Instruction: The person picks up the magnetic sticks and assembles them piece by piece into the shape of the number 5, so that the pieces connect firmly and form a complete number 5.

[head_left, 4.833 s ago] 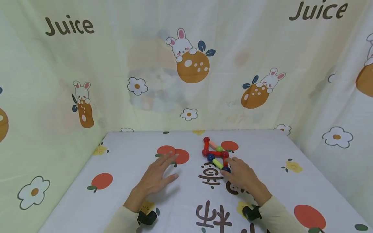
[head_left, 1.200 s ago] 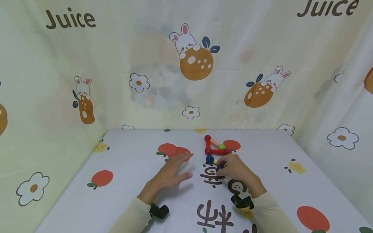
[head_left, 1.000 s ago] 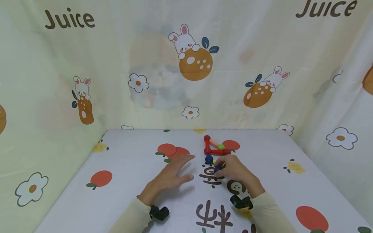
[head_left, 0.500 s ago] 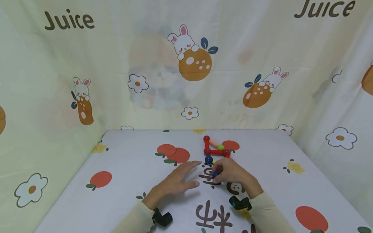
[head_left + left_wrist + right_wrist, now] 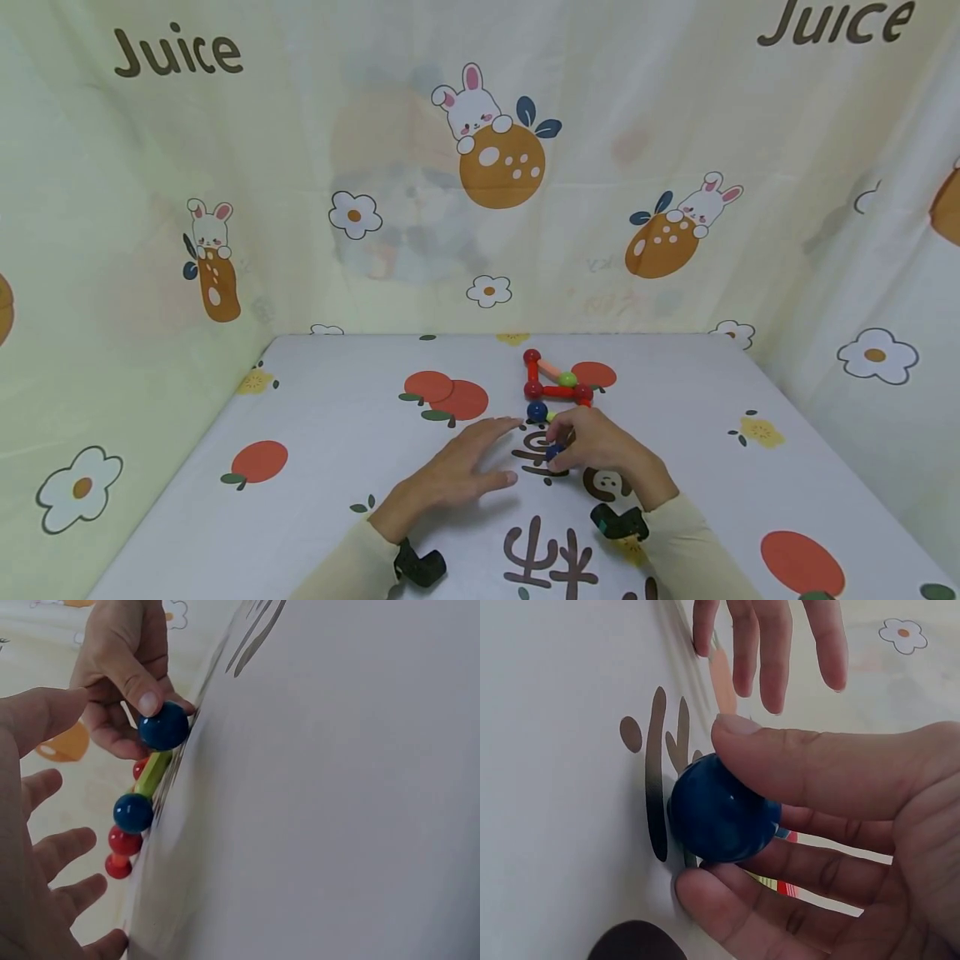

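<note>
Pinching the near blue ball (image 5: 164,726) between thumb and fingers, the right hand (image 5: 606,446) held it low at the white tabletop (image 5: 337,417), right of centre. A yellow-green rod (image 5: 154,774) ran from that ball to the far blue ball (image 5: 133,814), partly hidden behind the fingers in the head view. The left hand (image 5: 461,467) sat apart from the right, fingers spread and thumb away from them, gripping nothing, just left of the blue balls. Beyond the far blue ball lay red balls (image 5: 533,389) joined by red rods (image 5: 557,391), with a pink rod (image 5: 550,368) slanting to a green ball (image 5: 567,379); whether blue met red could not be told. Fruit prints dotted the tabletop, and a rabbit-patterned curtain (image 5: 300,142) hung behind.
</note>
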Available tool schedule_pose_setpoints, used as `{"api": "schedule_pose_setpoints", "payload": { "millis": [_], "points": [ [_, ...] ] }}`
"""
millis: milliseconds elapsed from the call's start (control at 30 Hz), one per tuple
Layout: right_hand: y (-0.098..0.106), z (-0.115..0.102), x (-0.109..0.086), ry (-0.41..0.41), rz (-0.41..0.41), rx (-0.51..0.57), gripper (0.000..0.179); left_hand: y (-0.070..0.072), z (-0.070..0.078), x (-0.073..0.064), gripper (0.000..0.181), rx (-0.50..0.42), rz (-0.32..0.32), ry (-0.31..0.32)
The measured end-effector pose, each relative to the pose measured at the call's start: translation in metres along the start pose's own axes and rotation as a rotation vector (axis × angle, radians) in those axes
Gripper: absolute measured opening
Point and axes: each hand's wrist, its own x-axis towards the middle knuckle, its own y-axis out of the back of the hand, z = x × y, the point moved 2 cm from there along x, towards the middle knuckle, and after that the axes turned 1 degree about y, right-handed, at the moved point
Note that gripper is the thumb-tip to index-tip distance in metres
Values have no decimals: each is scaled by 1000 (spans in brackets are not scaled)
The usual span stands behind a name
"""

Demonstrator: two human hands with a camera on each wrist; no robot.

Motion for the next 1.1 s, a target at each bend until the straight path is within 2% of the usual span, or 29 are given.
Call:
{"api": "schedule_pose_setpoints", "payload": {
  "millis": [233,533,800,1100],
  "points": [
    [2,-2,-2,1,14,1,29,1,0,0,72,2,-4,-1],
    [5,-4,-2,-40,82,0,20,4,0,0,74,-5,-4,25],
    [6,1,0,-54,134,-13,26,5,-2,0,74,-9,0,38],
    [6,8,4,-73,202,-83,46,5,-7,1,73,2,2,69]
  ]
}}
